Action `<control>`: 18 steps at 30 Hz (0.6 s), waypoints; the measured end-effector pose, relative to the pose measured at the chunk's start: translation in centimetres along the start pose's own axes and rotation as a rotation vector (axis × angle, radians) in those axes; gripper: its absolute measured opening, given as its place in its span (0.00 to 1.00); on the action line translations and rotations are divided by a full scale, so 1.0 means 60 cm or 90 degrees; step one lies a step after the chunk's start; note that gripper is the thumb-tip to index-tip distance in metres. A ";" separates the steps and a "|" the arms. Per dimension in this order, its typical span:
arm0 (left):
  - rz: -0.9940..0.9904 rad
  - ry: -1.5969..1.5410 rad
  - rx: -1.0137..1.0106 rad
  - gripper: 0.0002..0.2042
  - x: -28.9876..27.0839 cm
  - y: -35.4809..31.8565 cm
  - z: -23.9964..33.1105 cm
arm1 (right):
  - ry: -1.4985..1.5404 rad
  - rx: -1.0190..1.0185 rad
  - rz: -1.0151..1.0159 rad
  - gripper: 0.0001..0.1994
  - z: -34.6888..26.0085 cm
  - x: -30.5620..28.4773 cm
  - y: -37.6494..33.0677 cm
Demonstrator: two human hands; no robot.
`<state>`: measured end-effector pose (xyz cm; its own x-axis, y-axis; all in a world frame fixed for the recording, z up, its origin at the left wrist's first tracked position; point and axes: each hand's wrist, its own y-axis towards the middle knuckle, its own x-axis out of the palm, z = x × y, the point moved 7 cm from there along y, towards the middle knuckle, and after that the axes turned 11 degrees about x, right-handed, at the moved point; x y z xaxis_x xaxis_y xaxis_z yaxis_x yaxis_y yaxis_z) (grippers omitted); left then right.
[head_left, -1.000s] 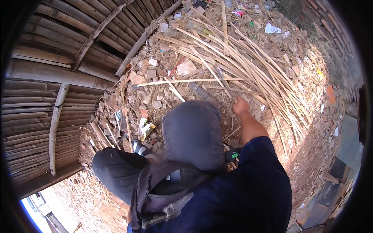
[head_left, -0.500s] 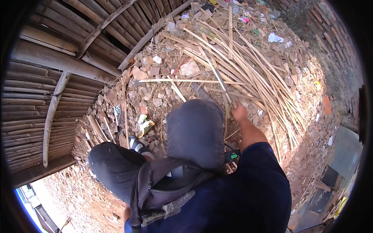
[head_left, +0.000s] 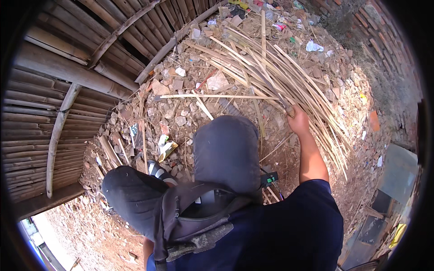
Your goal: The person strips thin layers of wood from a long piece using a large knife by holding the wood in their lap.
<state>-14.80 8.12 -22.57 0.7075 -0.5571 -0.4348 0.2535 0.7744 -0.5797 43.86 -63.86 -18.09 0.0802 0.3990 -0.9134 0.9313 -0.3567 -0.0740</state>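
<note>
My right hand (head_left: 298, 119) is closed round the wooden handle of a long knife (head_left: 271, 84) with a narrow dark blade. The blade points away and to the left, over a pile of split bamboo strips (head_left: 303, 86). A single pale strip (head_left: 217, 95) lies crosswise in front of my raised knee (head_left: 227, 149), its right end near the blade. Of my left side only a bit of forearm (head_left: 148, 248) shows at the lower edge; the hand itself is out of sight.
A bamboo wall (head_left: 49, 122) stands close on the left, and a brick wall (head_left: 384, 45) rises on the right. Rubble and litter cover the ground. Beside my knee is a small black device (head_left: 269, 179) with a green light. Grey sheets (head_left: 398, 174) lean at the right.
My right hand has moved right and slightly away from me, carrying the knife over the bamboo pile. The left forearm stays about where it was.
</note>
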 end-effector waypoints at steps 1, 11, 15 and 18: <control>0.002 -0.009 0.008 0.29 0.002 0.006 0.006 | 0.015 -0.026 -0.033 0.20 -0.020 -0.008 -0.002; 0.124 -0.024 0.247 0.27 0.017 0.061 0.247 | 0.109 -0.103 -0.294 0.26 -0.146 -0.083 -0.045; 0.223 0.073 0.619 0.17 0.025 0.047 0.444 | 0.089 -0.109 -0.368 0.35 -0.189 -0.104 -0.036; 0.092 0.060 0.866 0.12 0.152 -0.060 0.626 | 0.128 -0.182 -0.390 0.30 -0.269 -0.127 -0.046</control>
<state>15.51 11.51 1.41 0.7492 -0.4227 -0.5100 0.6624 0.4772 0.5775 46.40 -52.27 -4.44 -0.4495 0.6157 -0.6472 0.8847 0.2064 -0.4180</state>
